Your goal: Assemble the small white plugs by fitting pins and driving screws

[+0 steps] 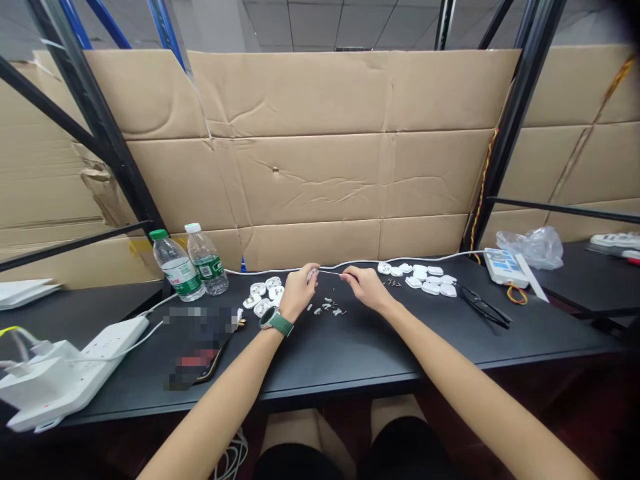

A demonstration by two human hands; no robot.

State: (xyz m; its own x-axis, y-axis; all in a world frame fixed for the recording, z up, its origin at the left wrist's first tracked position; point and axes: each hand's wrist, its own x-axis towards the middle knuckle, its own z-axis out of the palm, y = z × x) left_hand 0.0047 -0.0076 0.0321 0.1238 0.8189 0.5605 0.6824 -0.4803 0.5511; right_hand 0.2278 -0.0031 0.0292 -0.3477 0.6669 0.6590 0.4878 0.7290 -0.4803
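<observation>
My left hand, with a green-banded watch on its wrist, is closed round a small whitish piece mostly hidden by the fingers. My right hand pinches the near end of a thin, light, straight rod; its exact kind is too small to tell. The rod's other end reaches the piece in my left hand. Below and between the hands lie small metal parts. White plug housings with round faces sit left of my left hand. Several white covers lie beyond my right hand, beside brass-coloured bits.
Black tweezers lie at the right, near a white device and a clear plastic bag. Two water bottles stand at the left. A power strip and a blurred dark item lie nearer. Cardboard walls the back.
</observation>
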